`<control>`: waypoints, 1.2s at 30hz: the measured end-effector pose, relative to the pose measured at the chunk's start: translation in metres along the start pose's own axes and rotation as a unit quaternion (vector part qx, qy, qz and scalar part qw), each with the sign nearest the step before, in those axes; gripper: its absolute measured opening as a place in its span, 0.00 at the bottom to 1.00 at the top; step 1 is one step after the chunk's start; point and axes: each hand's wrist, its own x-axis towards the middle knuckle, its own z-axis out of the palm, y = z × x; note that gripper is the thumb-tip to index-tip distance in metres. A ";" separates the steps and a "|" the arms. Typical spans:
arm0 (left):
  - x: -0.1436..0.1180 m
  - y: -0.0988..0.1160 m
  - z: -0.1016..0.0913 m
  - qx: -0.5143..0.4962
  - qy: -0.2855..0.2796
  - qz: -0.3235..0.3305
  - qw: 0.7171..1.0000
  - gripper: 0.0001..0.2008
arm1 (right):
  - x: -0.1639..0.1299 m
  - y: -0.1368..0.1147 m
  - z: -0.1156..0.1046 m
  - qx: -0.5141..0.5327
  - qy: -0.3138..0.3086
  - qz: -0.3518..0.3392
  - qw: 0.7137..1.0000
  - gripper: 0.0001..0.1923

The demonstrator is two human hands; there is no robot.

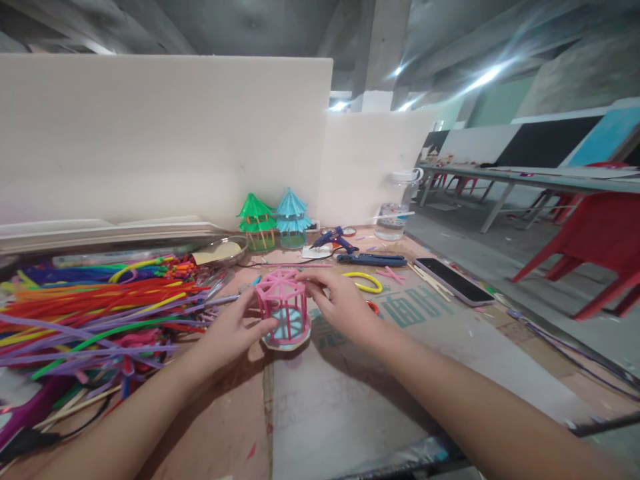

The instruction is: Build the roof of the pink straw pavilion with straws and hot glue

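Observation:
A small pink pavilion frame (283, 287), with thin posts, a spoked top and a light blue round base (286, 330), is upright between my hands over the cardboard. My left hand (239, 333) grips its left side, thumb near the base and fingers behind the posts. At the upper right, my right hand (340, 300) pinches the rim of the spoked top; the fingertips are partly hidden. Behind it stand two finished-looking pavilion models, one green (257, 223) and one light blue (293, 220), each with a double pointed roof.
Colourful pipe cleaners (100, 313) are heaped on the left. A glue gun (334, 239), blue-handled tool (373, 259), yellow loop (367, 283), phone (454, 280) and water bottle (393, 207) lie or stand beyond my right hand. White boards (165, 140) rise behind; a red chair (595, 247) is at right.

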 end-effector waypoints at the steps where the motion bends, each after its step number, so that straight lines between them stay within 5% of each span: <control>1: 0.000 0.000 0.000 -0.004 -0.003 0.001 1.000 0.31 | 0.000 0.000 0.000 0.002 0.001 -0.001 1.000 0.15; 14: -0.001 0.007 0.000 0.033 0.000 0.008 0.999 0.28 | 0.000 -0.004 -0.001 -0.013 -0.013 0.018 1.000 0.15; 21: 0.004 0.005 -0.007 0.161 0.072 0.053 0.983 0.27 | -0.004 -0.015 -0.002 -0.011 0.001 0.020 1.000 0.08; 36: -0.001 0.014 -0.005 0.245 0.057 0.061 0.966 0.28 | -0.008 -0.021 0.006 -0.029 -0.043 0.032 0.998 0.06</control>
